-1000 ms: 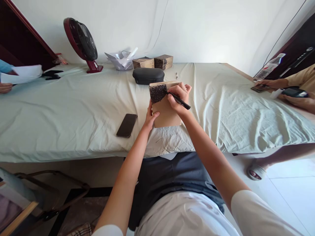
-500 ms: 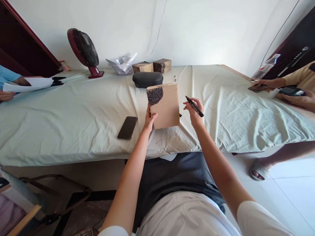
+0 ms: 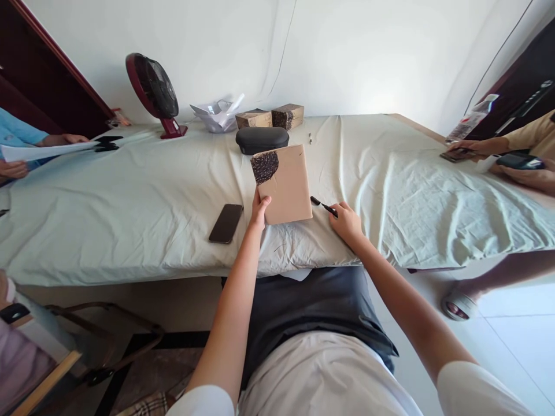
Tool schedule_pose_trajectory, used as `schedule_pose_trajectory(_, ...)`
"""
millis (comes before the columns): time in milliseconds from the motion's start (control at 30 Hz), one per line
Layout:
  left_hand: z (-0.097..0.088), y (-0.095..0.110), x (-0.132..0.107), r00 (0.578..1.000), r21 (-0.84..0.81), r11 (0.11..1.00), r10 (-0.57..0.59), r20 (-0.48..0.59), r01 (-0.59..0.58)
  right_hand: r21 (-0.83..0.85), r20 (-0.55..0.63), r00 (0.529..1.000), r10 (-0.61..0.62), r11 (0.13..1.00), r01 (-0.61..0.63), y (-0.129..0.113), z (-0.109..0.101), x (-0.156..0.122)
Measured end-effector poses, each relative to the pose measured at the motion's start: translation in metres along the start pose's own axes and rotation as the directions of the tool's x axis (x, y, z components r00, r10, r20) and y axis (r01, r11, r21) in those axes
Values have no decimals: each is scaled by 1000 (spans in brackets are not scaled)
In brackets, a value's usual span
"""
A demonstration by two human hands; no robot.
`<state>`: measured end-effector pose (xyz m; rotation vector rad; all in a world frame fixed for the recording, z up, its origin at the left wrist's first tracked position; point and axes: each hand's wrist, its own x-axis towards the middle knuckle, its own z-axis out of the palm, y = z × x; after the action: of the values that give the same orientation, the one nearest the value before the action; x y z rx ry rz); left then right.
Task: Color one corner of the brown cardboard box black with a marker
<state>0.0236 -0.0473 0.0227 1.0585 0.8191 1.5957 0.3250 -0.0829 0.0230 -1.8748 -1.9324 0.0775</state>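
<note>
A tan cardboard box (image 3: 286,185) with a black scribbled patch at its top left corner is held tilted above the cloth-covered table (image 3: 130,196). My left hand (image 3: 259,211) grips its lower left corner, thumb on the front face. My right hand (image 3: 347,222) rests low on the cloth to the right of the box, fingers closed round a black marker (image 3: 324,207) whose tip points left toward the box's lower right corner.
A black phone (image 3: 225,223) lies left of my left hand. Behind the box are a black case (image 3: 262,140), two small boxes (image 3: 269,117), crumpled white paper (image 3: 217,114) and a red fan (image 3: 154,92). Other people's hands are at the far left (image 3: 13,169) and right (image 3: 520,173) edges.
My right hand left the scribbled patch, swung right and dropped to the cloth with the marker. The box has tipped a little and moved slightly left in my left hand.
</note>
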Motion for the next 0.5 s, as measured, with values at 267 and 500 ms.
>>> schedule_pose_trajectory(267,3,-2,1,998,7,999,43,55,-43,-97,96,994,46,995,-37,-18,1,16)
schedule_pose_trajectory(500,2,-4,1,999,-19,999,37,12,-37,-34,114,993,11,999,-7,-32,15,40)
